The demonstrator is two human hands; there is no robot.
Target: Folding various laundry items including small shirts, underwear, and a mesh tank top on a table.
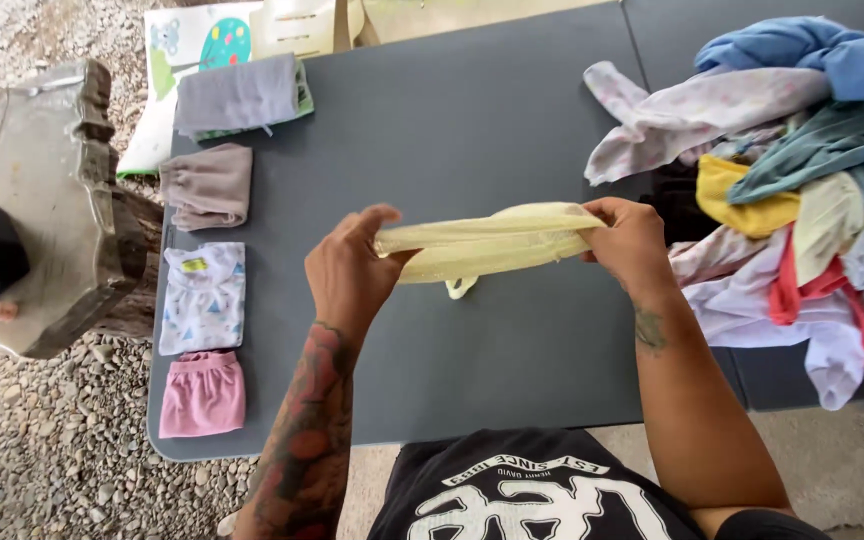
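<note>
I hold a pale yellow garment stretched flat between both hands, a little above the dark grey table. My left hand pinches its left end. My right hand grips its right end. A small loop of the yellow cloth hangs down below the middle. Both forearms reach in from the bottom of the view.
Folded garments lie in a column along the table's left edge: grey, mauve, white patterned, pink. A heap of unfolded clothes covers the right side. Gravel ground and a stone block lie to the left.
</note>
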